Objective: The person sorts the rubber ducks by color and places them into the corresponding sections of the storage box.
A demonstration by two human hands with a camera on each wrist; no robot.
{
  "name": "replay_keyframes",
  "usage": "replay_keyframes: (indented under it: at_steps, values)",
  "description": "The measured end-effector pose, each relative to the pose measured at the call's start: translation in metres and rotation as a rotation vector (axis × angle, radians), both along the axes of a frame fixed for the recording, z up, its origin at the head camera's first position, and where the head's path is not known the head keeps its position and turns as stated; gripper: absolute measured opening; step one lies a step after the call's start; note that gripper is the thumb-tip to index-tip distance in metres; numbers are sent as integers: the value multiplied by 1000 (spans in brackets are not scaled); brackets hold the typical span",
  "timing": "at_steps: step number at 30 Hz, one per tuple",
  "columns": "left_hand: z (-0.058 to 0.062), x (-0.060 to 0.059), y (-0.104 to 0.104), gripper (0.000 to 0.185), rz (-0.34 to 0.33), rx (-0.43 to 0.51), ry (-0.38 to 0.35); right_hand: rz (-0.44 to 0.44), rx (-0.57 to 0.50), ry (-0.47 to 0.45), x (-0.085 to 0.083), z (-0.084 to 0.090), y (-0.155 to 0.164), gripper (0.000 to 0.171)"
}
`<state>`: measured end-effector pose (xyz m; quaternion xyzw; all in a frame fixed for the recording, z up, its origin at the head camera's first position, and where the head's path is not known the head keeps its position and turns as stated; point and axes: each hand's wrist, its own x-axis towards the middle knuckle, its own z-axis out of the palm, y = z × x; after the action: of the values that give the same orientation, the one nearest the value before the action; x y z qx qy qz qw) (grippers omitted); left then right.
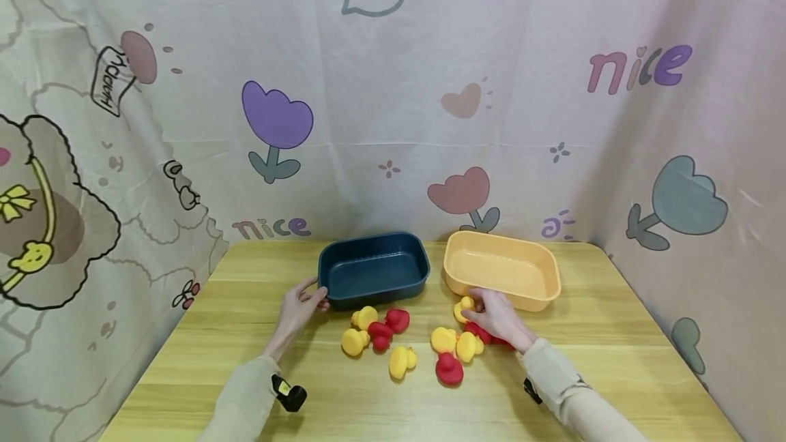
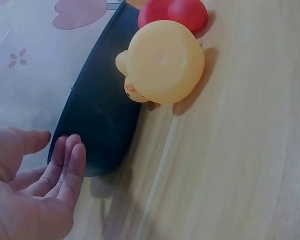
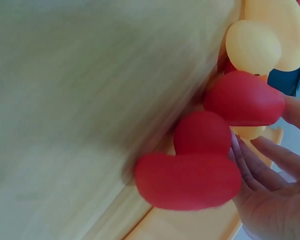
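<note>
My left hand (image 1: 299, 304) is at the left end of a dark blue basin (image 1: 374, 294), its loosely bent fingertips right at the wall. In the left wrist view the thumb stands apart from those fingers (image 2: 72, 167). Close to the front wall of an orange-yellow basin (image 1: 491, 290), my right hand (image 1: 500, 316) has thumb and fingers on either side of a yellow rubber duck (image 1: 462, 307). Two red rubber ducks (image 3: 190, 180) lie by that hand; in the right wrist view they hide much of the held duck (image 3: 250, 132).
In front of the blue basin lie several ducks, among them a yellow duck (image 1: 354, 342) and a red duck (image 1: 398, 320). Another yellow duck (image 1: 402, 362) sits between the two groups. A red duck (image 1: 449, 369) lies nearer the front. Behind the wooden table (image 1: 344, 401) hangs a printed cloth (image 1: 381, 108).
</note>
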<state>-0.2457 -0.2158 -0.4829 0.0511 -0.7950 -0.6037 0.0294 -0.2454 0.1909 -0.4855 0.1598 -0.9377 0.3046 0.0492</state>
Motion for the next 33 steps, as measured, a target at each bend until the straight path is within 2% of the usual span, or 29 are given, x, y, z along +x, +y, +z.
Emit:
replay_keyframes:
  at_steps: [6,13,22,27,33]
  values:
    - [-3,-3,1,55,-2,93,12,-51,17,-18,-2,-3,-7,34]
    - [-5,-4,0,60,-14,164,9,-49,-10,51,-2,-6,-11,20]
    - [-6,-4,-1,64,-66,229,23,-53,-20,69,-2,-4,-14,13]
    - [-8,-5,-1,65,-76,233,15,-43,-50,84,-2,-1,-16,20]
    - [-8,-5,-1,64,-79,186,9,-32,-121,89,-2,5,-20,27]
